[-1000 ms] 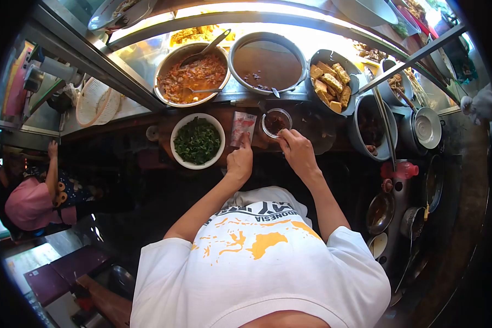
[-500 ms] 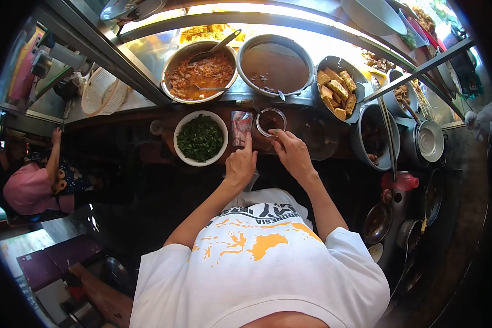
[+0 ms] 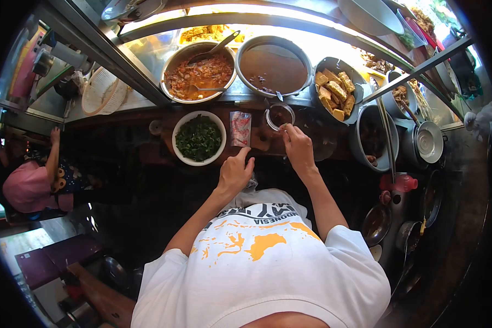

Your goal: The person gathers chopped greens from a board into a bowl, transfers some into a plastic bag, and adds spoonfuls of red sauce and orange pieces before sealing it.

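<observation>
Fingers (image 3: 287,130) bent, right hand (image 3: 299,148) reaches to the round container (image 3: 279,115).

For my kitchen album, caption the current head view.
Right hand at the clear jar, left hand near a printed packet, chopped greens alongside.

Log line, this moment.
left hand: near red-and-white printed packet | right hand: at round clear jar rim | beside packet: round white bowl, chopped greens

Jar (image 3: 280,116) contents unclear; upper-right bowl (image 3: 370,15) cut off above.
</observation>
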The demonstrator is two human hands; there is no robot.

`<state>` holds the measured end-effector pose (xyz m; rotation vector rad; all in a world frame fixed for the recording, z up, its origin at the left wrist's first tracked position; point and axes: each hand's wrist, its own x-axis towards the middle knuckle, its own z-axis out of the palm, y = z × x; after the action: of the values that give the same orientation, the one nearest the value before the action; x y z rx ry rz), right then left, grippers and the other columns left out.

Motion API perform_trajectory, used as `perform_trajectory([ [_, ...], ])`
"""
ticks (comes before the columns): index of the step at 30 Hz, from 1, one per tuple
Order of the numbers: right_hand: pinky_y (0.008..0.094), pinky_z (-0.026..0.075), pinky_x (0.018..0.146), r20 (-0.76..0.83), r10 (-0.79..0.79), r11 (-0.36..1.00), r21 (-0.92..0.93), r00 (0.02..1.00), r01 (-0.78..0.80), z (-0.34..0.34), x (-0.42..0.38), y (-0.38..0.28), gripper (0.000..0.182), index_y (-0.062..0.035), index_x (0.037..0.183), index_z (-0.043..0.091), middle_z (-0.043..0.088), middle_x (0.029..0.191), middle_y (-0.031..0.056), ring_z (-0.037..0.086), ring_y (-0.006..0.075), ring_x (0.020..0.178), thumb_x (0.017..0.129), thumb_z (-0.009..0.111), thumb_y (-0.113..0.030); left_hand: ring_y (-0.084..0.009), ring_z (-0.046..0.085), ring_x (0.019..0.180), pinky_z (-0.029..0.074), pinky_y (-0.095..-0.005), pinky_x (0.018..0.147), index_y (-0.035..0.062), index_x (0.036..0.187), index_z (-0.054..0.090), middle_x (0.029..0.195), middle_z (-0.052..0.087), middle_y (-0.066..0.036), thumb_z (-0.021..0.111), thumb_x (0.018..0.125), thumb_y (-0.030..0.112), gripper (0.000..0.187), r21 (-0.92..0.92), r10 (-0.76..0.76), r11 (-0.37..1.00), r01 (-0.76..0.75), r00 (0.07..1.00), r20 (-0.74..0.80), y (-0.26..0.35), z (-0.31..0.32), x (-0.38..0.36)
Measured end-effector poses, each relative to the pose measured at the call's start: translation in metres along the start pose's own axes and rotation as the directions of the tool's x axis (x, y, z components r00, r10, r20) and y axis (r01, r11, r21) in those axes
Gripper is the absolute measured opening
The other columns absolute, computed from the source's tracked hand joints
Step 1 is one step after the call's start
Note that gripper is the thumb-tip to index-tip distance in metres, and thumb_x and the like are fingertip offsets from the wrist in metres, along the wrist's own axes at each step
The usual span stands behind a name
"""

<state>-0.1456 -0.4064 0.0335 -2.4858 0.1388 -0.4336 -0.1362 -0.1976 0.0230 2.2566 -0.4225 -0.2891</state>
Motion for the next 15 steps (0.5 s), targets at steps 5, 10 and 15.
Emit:
perform_trajectory([
  [5,0.0438,0.051,0.066,-0.069,-0.049,0.997,-0.065,0.996,0.044,-0.001,0.006,0.014,0.008,-0.0074,0.096,0.06,0.063,0.083,0.0147,0.064,0.0359,0.076,0.088,0.059,-0.008,-0.0302,0.065,0.061,0.048,-0.0386,0.059,0.0016,0.115,0.061,0.069,0.065,-0.017,0.063,0.089,0.017,0.03,-0.046,0.017,0.999,-0.017,1.0,0.01,0.004,0.001,0.0],
  [10,0.0432,0.052,0.065,-0.049,-0.046,0.995,-0.089,0.998,0.042,-0.006,0.003,0.015,0.008,-0.0073,0.095,0.06,0.063,0.08,0.0132,0.065,0.0345,0.075,0.087,0.061,-0.009,-0.0267,0.063,0.057,0.045,-0.0359,0.054,0.001,0.113,0.062,0.067,0.063,-0.017,0.063,0.089,0.016,0.029,-0.086,0.041,0.995,-0.041,0.999,-0.01,0.008,-0.003,0.002],
  [15,0.0425,0.053,0.062,0.004,-0.061,0.991,-0.12,0.998,0.061,-0.001,-0.001,0.018,0.008,-0.0076,0.093,0.058,0.063,0.078,0.0129,0.065,0.0341,0.072,0.086,0.063,-0.01,-0.0259,0.061,0.054,0.043,-0.0364,0.053,0.0004,0.113,0.062,0.063,0.061,-0.017,0.063,0.089,0.015,0.028,-0.114,0.054,0.992,-0.055,0.998,-0.011,0.007,-0.001,0.002],
])
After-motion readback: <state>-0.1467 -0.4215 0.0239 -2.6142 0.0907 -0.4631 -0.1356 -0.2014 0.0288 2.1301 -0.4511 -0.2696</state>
